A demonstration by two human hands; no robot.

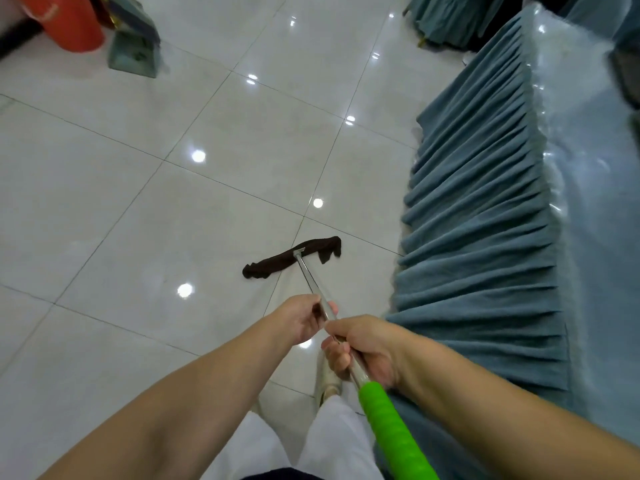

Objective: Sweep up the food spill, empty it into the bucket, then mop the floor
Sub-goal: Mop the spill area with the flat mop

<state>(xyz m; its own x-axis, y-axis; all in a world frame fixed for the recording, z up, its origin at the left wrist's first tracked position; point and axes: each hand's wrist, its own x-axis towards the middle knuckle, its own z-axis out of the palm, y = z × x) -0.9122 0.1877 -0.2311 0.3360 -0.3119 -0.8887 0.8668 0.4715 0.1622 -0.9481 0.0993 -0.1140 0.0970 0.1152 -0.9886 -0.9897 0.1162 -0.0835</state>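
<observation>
Left hand (304, 318), right hand (363, 348) gripping mop (292, 258), tiled floor (138, 202)

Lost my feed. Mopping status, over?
Left hand and right hand both grip mop handle. Dark mop head flat on tiles. Pleated table skirt close on right.

A table (588, 174) runs along the right side, its top covered in clear shiny plastic. A pleated teal skirt (485, 220) hangs from its near edge down to the floor. At the top right stands more teal-draped furniture (450, 15), with a gold leg tip showing beneath the cloth. At the top left corner, a teal-covered chair (135, 46) stands on the floor, touching an orange-red cloth-covered thing (65, 22) beside it.
</observation>
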